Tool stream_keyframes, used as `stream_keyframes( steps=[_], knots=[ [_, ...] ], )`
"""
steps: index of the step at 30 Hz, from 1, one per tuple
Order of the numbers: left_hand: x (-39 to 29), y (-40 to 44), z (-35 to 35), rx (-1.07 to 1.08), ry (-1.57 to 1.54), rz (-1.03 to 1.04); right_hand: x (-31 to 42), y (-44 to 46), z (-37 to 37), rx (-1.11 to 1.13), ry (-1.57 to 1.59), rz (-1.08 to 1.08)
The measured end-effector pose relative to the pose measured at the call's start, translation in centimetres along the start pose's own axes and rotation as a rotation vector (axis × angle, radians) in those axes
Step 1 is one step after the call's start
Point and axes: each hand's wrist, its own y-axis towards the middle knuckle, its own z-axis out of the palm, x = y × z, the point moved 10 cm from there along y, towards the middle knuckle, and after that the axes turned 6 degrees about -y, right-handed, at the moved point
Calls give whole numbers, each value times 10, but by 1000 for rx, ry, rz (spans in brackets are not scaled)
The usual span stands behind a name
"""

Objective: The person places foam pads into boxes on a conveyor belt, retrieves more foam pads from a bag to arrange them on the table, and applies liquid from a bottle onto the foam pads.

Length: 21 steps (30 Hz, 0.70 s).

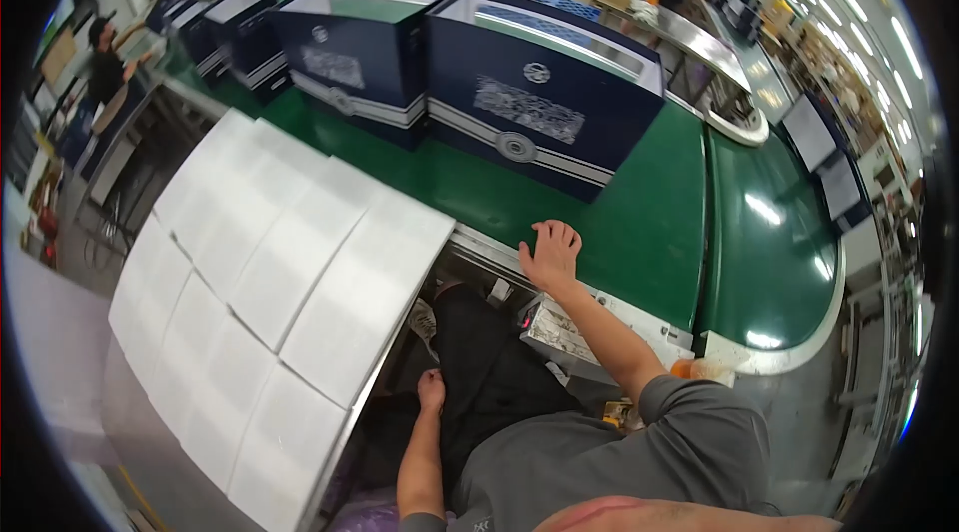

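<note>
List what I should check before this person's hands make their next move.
1. Right hand free: ok, fingers spread at the near edge of the green belt, nothing seen in them.
2. Left hand free: cannot tell, its fingers are curled by the leg.
3. Nearest blue box upright on the belt: ok.
4. That box's top open: ok.
5. Box bottom bare: cannot tell, the front wall hides it.
6. White sheets within reach: probably ok, laid out beside the belt.
</note>
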Motion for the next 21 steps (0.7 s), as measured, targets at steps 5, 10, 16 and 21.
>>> stream_keyframes(
  steps=[5, 10, 16, 21],
  knots=[
    [-24, -8, 16, -118, 12, 269, -22, 5, 11, 69, 82, -78],
    [-160, -98, -8, -184, -152, 737, -15, 28, 14, 127, 303, -188],
    [-225, -176, -62, -437, -341, 924, 32, 88, 50, 399, 712, -69],
    [-230, -185, -86, -564, -496, 850, 64, 120, 53, 452, 782, -57]
  ],
)
